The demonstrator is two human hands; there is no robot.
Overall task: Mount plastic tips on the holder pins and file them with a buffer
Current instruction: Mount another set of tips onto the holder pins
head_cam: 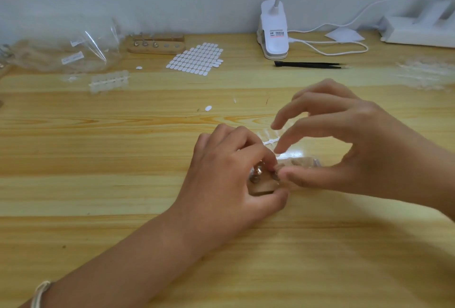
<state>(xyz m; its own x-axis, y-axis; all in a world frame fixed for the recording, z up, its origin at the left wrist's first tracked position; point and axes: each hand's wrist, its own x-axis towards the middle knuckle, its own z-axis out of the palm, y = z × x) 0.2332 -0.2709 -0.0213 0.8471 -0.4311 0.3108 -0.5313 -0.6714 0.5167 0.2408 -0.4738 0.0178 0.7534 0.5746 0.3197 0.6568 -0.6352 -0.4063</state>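
1. Wooden table [123,197]: it carries the whole job, so keep the holder flat on it. A block that stays down will not rock while a tip is pushed home.
2. Right hand [357,140]: the fingers arch loosely above the work and grasp nothing I can see. Only the thumb [293,177] is down, lying along the holder and pressing toward a pin. I judge the push should go straight along the pin's line, firm but short, so that thin plastic does not crack or sit crooked.
3. Left hand [226,175]: it is curled round the near end of the holder, thumb on the front face and forefinger bent down to the pin. This grip is the anchor and should be tighter than the push.
4. Holder [261,187]: a pale wooden bar lying between the two hands, mostly covered by them.
5. Strip of clear tips [269,140]: it lies on the table just behind the hands, within easy reach for the next piece.
6. Pins [258,170]: small shiny metal heads at the left hand's fingertips. Check each seated tip is centred before moving on.
7. The tip being mounted is too small and blurred to see, and I can pick out no buffer, so filing looks some way off.
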